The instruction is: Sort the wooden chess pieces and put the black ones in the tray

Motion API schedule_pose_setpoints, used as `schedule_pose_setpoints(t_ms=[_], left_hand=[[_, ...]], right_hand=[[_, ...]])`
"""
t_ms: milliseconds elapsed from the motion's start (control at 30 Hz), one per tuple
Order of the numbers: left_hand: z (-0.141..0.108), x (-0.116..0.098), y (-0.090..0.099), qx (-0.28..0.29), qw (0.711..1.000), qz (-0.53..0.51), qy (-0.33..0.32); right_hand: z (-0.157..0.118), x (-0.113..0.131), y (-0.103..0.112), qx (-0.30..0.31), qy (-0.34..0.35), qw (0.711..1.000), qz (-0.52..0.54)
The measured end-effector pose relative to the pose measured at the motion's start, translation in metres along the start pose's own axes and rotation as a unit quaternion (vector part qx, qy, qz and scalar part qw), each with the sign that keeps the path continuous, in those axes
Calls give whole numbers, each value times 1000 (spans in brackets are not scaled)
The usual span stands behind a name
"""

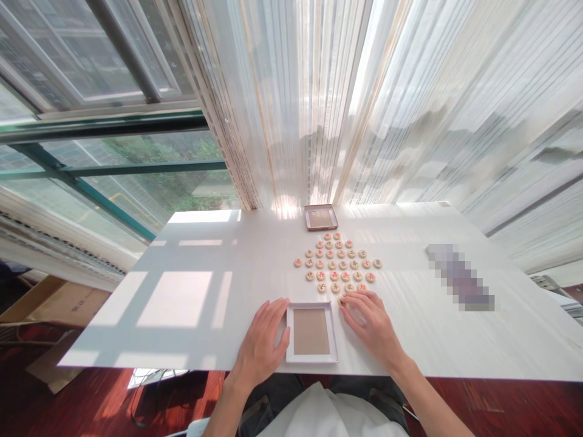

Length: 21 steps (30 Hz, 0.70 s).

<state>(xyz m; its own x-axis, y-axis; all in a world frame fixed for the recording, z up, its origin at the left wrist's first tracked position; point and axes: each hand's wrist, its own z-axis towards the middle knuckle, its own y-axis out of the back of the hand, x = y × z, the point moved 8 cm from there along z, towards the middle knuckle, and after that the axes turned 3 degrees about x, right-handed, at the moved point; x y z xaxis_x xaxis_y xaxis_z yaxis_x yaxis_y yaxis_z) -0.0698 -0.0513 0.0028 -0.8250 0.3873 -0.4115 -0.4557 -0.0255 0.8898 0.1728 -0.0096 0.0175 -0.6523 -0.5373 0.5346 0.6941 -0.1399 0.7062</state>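
Observation:
In the head view, round wooden Chinese chess pieces point(332, 264) with red or dark characters lie spread in rows on the white table. My right hand point(371, 321) is at the near end of these rows. Its thumb and fingertips close on one Chinese chess piece point(341, 301), partly covered by the fingers. An open shallow box point(334, 340) with white walls and a brown bottom lies in front of me. Along its left wall rests my left hand point(265, 337), fingers stretched out and thumb apart, touching the edge and holding no piece.
A second shallow box part point(321, 228) with a dark reddish rim lies at the far edge of the table point(109, 331). A blurred-out object point(460, 278) is on the right. Sheer curtains point(296, 103) hang behind, with a window at the left.

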Motion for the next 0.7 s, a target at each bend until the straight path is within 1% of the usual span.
schedule_pose_setpoints(t_ms=[100,167,233,300,433,567,700], left_hand=[[0,0,-1,0,1000,3,0],[0,1,-1,1,1000,5,-1],[0,1,-1,-1,1000,7,-3],[0,1,-1,-4,1000,10,-6],[0,0,0,-10,1000,17,-12],[0,-1,2,-16,1000,22,-15],[1,-1,2,-13,1000,23,-10]], right_hand=[[-5,-20,8,-14,-83,992,90],[-11,-36,11,-23,-147,979,142],[-16,-49,13,-33,-185,965,183],[-19,-57,15,-39,-200,957,207],[-22,-67,17,-37,-207,953,219],[-24,-73,20,-50,-214,948,232],[-25,-76,20,-45,-220,949,222]])
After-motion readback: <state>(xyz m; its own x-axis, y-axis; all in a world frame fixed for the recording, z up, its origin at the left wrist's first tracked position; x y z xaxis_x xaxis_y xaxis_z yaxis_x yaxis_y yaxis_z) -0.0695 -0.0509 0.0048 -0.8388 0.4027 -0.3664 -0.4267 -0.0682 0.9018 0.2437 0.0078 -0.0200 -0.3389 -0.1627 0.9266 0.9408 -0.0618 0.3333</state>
